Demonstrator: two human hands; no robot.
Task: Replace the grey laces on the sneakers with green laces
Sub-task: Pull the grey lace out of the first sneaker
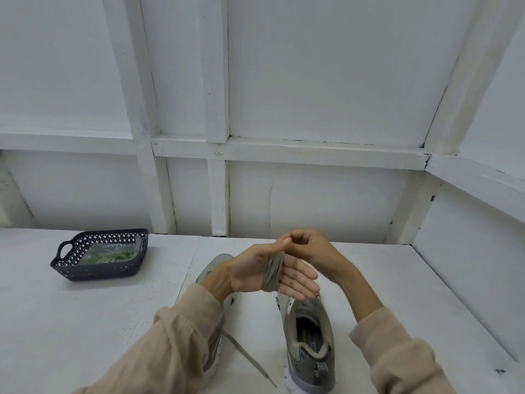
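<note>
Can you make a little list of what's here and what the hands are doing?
left hand: fingers straight, flat grey fabric lace wound around it
right hand: pinches that lace above the left hand
sneakers: two grey fabric sneakers on the white table
basket: dark plastic lattice basket, far left, holding a clear bag with something green
loose lace: second grey lace lies between the sneakers

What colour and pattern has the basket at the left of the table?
The basket is dark grey-blue, with diamond-shaped holes; head view.

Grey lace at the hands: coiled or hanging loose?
Coiled: the grey lace wraps in several turns round the flat left hand, and the right hand pinches its upper end.
</note>
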